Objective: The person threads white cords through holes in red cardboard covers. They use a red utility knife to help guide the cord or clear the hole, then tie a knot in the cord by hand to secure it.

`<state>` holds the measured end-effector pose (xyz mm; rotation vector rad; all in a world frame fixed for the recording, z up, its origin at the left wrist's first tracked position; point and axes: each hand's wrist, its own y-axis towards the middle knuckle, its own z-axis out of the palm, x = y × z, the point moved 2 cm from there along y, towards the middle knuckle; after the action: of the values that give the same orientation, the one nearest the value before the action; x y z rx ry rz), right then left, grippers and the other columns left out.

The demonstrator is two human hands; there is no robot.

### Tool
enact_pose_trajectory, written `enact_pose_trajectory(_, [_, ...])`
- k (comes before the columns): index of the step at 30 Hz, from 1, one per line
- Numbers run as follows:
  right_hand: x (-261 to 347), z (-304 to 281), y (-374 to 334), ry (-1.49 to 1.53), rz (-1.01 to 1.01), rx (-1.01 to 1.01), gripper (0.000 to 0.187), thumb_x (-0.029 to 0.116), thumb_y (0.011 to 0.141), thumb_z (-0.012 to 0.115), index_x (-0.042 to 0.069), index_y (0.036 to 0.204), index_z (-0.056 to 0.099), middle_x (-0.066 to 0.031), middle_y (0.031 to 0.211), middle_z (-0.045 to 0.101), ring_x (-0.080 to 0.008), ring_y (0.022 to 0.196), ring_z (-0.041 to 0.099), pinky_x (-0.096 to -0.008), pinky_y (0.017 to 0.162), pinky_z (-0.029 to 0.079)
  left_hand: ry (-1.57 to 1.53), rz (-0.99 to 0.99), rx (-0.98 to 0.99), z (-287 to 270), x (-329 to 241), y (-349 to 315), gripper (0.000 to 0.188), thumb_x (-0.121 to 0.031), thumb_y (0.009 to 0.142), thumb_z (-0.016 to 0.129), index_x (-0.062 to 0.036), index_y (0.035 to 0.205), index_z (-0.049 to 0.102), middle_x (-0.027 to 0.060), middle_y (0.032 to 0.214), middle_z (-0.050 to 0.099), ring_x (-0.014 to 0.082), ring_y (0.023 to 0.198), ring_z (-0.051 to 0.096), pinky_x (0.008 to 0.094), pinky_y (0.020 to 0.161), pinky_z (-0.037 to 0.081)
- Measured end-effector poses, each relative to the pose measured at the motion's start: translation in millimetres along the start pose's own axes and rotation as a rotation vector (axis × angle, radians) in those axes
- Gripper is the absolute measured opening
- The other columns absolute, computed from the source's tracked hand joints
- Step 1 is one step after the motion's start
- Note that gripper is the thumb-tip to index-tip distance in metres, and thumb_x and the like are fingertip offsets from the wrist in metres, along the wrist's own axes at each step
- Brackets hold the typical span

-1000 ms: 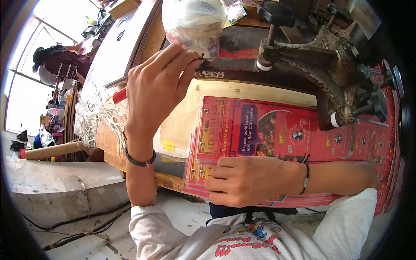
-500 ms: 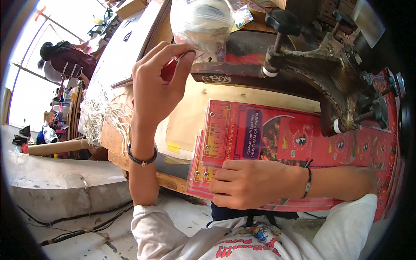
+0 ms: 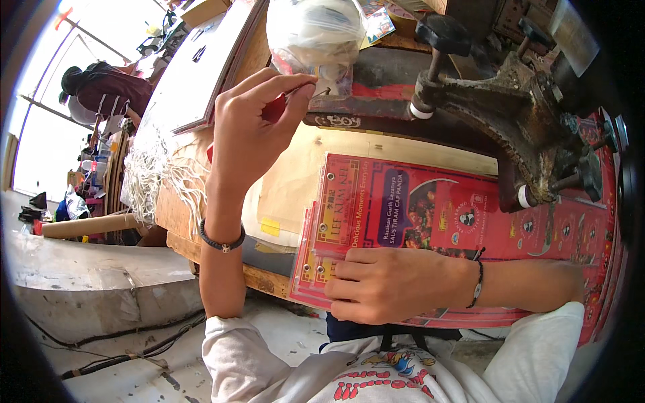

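Note:
My left hand point(image 3: 259, 127) is raised in front of the machine, thumb and fingers pinched together. A thin, dark sliver shows at the fingertips, too small to name, and some red shows between thumb and fingers. My right hand point(image 3: 376, 285) lies over the left end of a stack of red printed sheets point(image 3: 463, 221), its fingers curled on them. The sheets have clear edges and metal eyelets point(image 3: 330, 177) along the left side. Beyond them stands a heavy, worn metal machine point(image 3: 484, 101) with black knobs and a long dark bar point(image 3: 369, 107).
A filled clear plastic bag point(image 3: 314, 37) sits behind my left hand. White strings point(image 3: 158, 178) hang in a bundle at the left, beside a white board point(image 3: 201, 67). Pale sheet material point(image 3: 289, 168) lies on the wooden bench point(image 3: 178, 215). Another person point(image 3: 107, 91) is at the far left.
My left hand has shifted slightly to the right, its fingertips closer to the dark bar. The right hand and the red sheets stay almost in place.

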<state>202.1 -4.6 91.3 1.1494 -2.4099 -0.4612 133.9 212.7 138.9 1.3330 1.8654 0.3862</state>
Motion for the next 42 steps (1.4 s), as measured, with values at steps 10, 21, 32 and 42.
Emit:
enact_pose_trajectory(10, [-0.2, 2.1, -0.1, 0.002, -0.003, 0.007, 0.011, 0.018, 0.081, 0.06, 0.008, 0.085, 0.064, -0.003, 0.089, 0.061, -0.018, 0.092, 0.06, -0.0306, 0.083, 0.048, 0.325, 0.23, 0.001, 0.7, -6.7, -3.5, 0.01, -0.017, 0.083, 0.077, -0.0116, 0.091, 0.074, -0.0017, 0.077, 0.066, 0.02, 0.057, 0.062, 0.0322, 0.051, 0.05])
enact_pose_trajectory(21, [-0.8, 2.0, -0.4, 0.009, -0.001, -0.011, 0.011, 0.018, 0.081, 0.06, 0.008, 0.085, 0.064, -0.0024, 0.089, 0.062, -0.0175, 0.092, 0.06, -0.03, 0.083, 0.048, 0.347, 0.217, 0.053, -3.5, -11.3, -2.6, 0.01, -0.018, 0.084, 0.076, -0.0114, 0.09, 0.073, -0.0016, 0.078, 0.065, 0.0215, 0.058, 0.063, 0.0334, 0.051, 0.049])
enact_pose_trajectory(32, [-0.3, -0.6, 0.3, 0.006, -0.009, 0.007, 0.01, 0.017, 0.081, 0.06, 0.008, 0.084, 0.064, -0.0025, 0.089, 0.062, -0.0173, 0.092, 0.06, -0.0295, 0.082, 0.048, 0.354, 0.12, 0.002, -0.4, -6.5, -1.7, 0.01, -0.016, 0.086, 0.075, -0.0076, 0.092, 0.074, 0.0011, 0.079, 0.068, 0.0164, 0.057, 0.064, 0.0311, 0.051, 0.049])
enact_pose_trajectory(42, [-1.4, 1.9, -0.6, 0.017, 0.001, 0.008, 0.009, 0.017, 0.082, 0.059, 0.008, 0.082, 0.062, -0.0027, 0.089, 0.061, -0.0177, 0.091, 0.06, -0.0298, 0.081, 0.047, -0.069, -0.329, -0.168, -9.5, -10.0, -1.2, 0.017, -0.017, 0.096, 0.068, -0.0039, 0.106, 0.073, 0.0035, 0.079, 0.069, 0.0018, 0.052, 0.046, 0.0207, 0.046, 0.034])
